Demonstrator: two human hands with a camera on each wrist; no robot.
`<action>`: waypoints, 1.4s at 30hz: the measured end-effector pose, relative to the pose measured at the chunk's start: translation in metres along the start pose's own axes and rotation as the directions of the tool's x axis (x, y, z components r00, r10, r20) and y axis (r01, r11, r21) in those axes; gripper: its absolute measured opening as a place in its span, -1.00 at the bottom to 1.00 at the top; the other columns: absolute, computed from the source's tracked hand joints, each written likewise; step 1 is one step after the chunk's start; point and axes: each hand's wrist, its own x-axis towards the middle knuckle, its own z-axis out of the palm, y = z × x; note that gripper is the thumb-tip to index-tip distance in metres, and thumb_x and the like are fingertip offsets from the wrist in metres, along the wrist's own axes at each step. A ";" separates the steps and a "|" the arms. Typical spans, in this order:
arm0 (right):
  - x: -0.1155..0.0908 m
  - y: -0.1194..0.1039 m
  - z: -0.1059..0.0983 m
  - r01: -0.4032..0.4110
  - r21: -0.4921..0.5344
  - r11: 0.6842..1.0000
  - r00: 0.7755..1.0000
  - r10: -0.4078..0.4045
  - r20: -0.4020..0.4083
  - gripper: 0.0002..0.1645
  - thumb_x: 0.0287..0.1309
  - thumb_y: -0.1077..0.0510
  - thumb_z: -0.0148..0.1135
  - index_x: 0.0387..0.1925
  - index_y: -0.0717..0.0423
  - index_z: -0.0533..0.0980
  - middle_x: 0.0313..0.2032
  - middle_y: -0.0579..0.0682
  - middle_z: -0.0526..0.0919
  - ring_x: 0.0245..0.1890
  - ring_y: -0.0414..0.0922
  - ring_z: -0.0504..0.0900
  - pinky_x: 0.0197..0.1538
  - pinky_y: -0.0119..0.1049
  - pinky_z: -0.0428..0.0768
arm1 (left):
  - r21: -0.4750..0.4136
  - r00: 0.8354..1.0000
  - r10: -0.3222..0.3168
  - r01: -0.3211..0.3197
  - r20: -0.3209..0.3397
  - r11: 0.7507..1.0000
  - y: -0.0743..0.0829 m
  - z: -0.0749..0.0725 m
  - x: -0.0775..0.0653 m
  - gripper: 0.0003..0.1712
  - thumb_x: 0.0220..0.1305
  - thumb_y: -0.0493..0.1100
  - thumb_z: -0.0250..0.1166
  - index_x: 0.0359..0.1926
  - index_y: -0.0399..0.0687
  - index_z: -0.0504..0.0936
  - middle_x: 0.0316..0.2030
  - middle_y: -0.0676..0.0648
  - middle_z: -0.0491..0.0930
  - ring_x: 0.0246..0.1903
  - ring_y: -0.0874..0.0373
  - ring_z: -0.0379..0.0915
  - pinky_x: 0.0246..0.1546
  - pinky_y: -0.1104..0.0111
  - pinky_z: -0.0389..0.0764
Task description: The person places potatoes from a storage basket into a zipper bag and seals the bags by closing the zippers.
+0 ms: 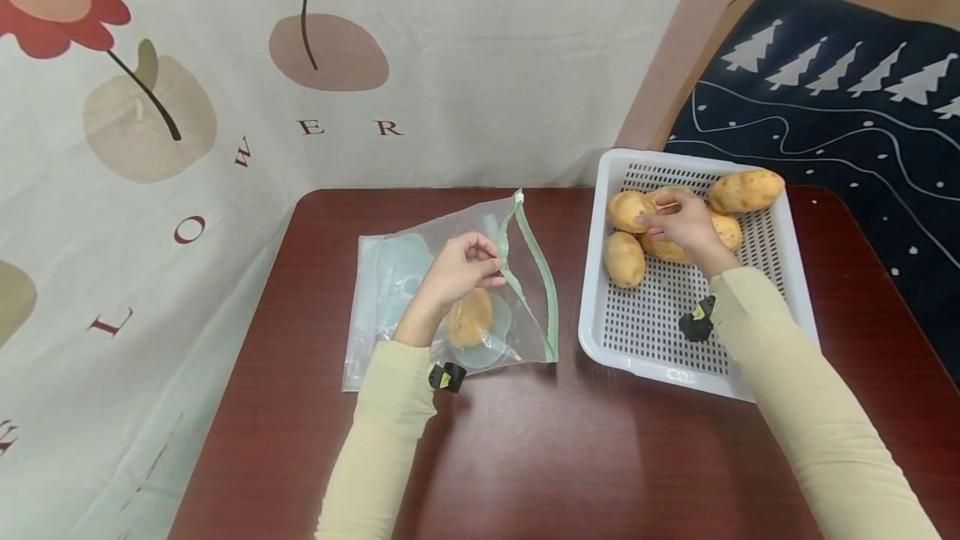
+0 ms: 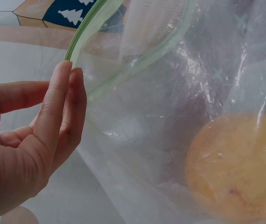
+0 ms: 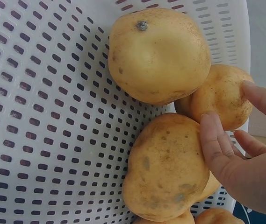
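A clear zip bag (image 1: 465, 219) with green zip edges lies on the table, its mouth spread toward the right. Through its film a potato (image 1: 471, 319) shows. My left hand (image 1: 468, 267) pinches one zip edge (image 2: 83, 39) between thumb and fingers, holding it away from the other edge. Over the white basket (image 1: 588, 307), my right hand (image 1: 686, 227) has its fingers spread, fingertips (image 3: 207, 122) right at a smaller potato (image 3: 224, 95). Beside that potato lie a large potato (image 3: 158, 56) and a knobbly one (image 3: 168, 168). Several potatoes sit in the basket's far part.
The dark red table (image 1: 517, 457) runs under both bag and basket. A potato (image 1: 746, 190) rests against the basket's far right corner. Behind stand a printed white curtain (image 1: 487, 90) and a dark blue cloth with trees (image 1: 825, 123). Black wrist cameras (image 1: 447, 377) sit at both sleeves.
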 end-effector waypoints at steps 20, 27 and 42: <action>0.002 0.001 0.003 -0.022 -0.033 0.999 0.998 0.020 -0.052 -0.32 0.12 0.17 0.23 0.16 0.39 0.16 -0.13 0.14 0.31 -0.48 -0.22 0.53 -0.31 -0.42 0.68 | 0.004 1.000 0.005 -0.005 -0.003 1.000 0.000 -0.001 0.000 -0.91 0.17 -0.52 0.11 -0.29 -0.43 0.37 -0.42 -0.13 0.37 -0.50 0.18 0.48 -0.26 0.32 0.70; -0.001 0.002 0.000 -0.010 -0.024 1.000 0.999 0.009 -0.051 -0.35 0.15 0.18 0.19 0.18 0.36 0.17 -0.11 0.13 0.31 -0.46 -0.23 0.53 -0.28 -0.43 0.68 | -0.005 1.000 0.007 -0.007 -0.005 1.000 0.000 -0.001 -0.001 -0.92 0.17 -0.52 0.11 -0.30 -0.42 0.37 -0.43 -0.13 0.37 -0.51 0.18 0.48 -0.28 0.33 0.70; -0.015 -0.001 -0.019 0.039 0.015 0.999 0.999 -0.039 0.016 -0.29 0.16 0.09 0.20 0.21 0.36 0.16 -0.11 0.08 0.33 -0.39 -0.29 0.54 -0.17 -0.41 0.66 | -0.017 1.000 0.001 -0.002 -0.009 1.000 0.001 0.000 -0.003 -0.88 0.16 -0.53 0.12 -0.26 -0.46 0.37 -0.41 -0.14 0.36 -0.48 0.17 0.46 -0.26 0.33 0.70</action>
